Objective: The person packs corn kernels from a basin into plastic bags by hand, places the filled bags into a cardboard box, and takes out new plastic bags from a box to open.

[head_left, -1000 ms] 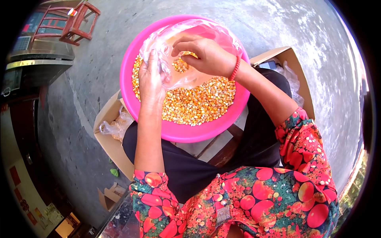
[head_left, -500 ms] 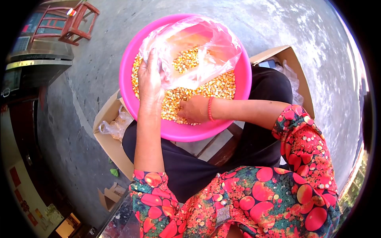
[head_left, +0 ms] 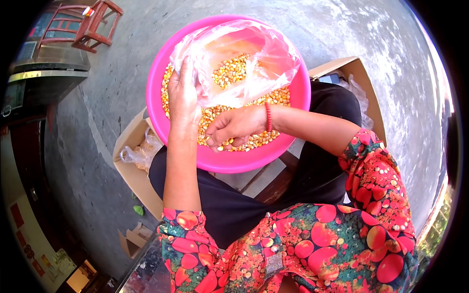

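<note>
Left hand (head_left: 183,100) grips the gathered left edge of the clear plastic bag (head_left: 272,82), thumb in front, fingers mostly hidden by plastic, so can't tell how firm. Right hand (head_left: 238,124) is curled, palm turned down, fingers bent around a few corn kernels (head_left: 225,142); how many, can't tell. It's just below the bag's near edge, over the loose corn (head_left: 261,141) in the pink basin (head_left: 244,164). Bag lies tilted inside the basin, its mouth gaping, a small heap of corn (head_left: 232,71) showing inside.

Risks: kernels could slip from my right fingers if they loosen, as the hold looks shallow. My right hand could snag the bag's sagging near edge and fold the mouth over. If my left hand slackens, the thin plastic could slump and tip its corn out. Basin is by my knees; a bump could send kernels onto the floor (head_left: 105,122).
</note>
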### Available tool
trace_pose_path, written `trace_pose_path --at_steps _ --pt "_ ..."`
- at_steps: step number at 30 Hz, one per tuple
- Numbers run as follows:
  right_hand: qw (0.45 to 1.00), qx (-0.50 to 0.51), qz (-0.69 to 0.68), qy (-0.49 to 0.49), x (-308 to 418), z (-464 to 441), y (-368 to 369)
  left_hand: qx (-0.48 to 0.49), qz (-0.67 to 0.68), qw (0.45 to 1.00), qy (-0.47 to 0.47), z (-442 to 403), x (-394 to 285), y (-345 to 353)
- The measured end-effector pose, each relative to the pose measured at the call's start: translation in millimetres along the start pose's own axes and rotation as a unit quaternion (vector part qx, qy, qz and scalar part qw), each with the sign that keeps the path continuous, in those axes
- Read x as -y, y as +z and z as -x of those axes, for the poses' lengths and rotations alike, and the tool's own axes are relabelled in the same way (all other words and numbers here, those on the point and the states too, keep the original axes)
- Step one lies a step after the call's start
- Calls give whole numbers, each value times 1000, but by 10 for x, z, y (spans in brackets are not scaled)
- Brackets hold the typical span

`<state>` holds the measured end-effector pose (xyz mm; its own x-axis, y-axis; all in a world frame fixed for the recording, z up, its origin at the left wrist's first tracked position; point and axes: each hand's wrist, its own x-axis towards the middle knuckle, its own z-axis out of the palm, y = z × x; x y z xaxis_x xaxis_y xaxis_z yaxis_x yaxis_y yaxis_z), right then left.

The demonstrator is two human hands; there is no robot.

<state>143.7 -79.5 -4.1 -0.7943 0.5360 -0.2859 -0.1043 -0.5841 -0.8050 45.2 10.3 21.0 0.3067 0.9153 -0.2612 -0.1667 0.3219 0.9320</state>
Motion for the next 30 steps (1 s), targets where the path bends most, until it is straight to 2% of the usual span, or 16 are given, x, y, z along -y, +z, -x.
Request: trace_pose_path --at_steps 2,4,5,6,7,8,10,12,14,18,19,20,22,24,26,30 --pt "999 11 -14 -42 204 102 77 -6 -12 1000 2 34 -62 26" --pt "988 -72 8 -140 504 271 136 -30 -97 994 -43 73 -127 59" --pt "980 -111 50 -158 601 321 110 -6 -21 999 26 47 -35 74" --pt "969 -150 92 -176 671 363 50 -6 -22 999 26 43 -16 60" --pt "946 -231 157 -161 695 415 -24 9 -4 1000 -2 38 -8 44" --pt "881 -319 248 -244 600 329 -174 25 15 999 -30 29 1 30" --pt "845 -360 299 -259 585 312 -387 21 0 999 -25 18 10 25" --pt "834 -377 345 -210 537 323 -511 38 9 999 -19 24 -13 42" --pt "642 -413 568 -308 368 253 -645 30 17 999 10 -4 17 53" --pt "652 -426 558 -287 564 397 -388 23 35 999 -6 2 -5 50" --pt "804 -305 468 -206 671 466 -260 15 35 999 -5 -4 -2 46" --pt "913 -168 353 -114 715 491 -169 14 35 999 -5 -11 0 36" --pt "928 -23 359 -100 497 361 -118 -4 19 1000 -11 -23 17 25" --pt "856 -23 502 -122 239 176 -24 10 35 999 -11 -53 67 -11" --pt "725 -163 662 -95 -197 -15 20 24 51 998 -11 -54 76 3" --pt "670 -234 698 -97 -585 -186 -37 1 40 999 -13 -39 53 21"
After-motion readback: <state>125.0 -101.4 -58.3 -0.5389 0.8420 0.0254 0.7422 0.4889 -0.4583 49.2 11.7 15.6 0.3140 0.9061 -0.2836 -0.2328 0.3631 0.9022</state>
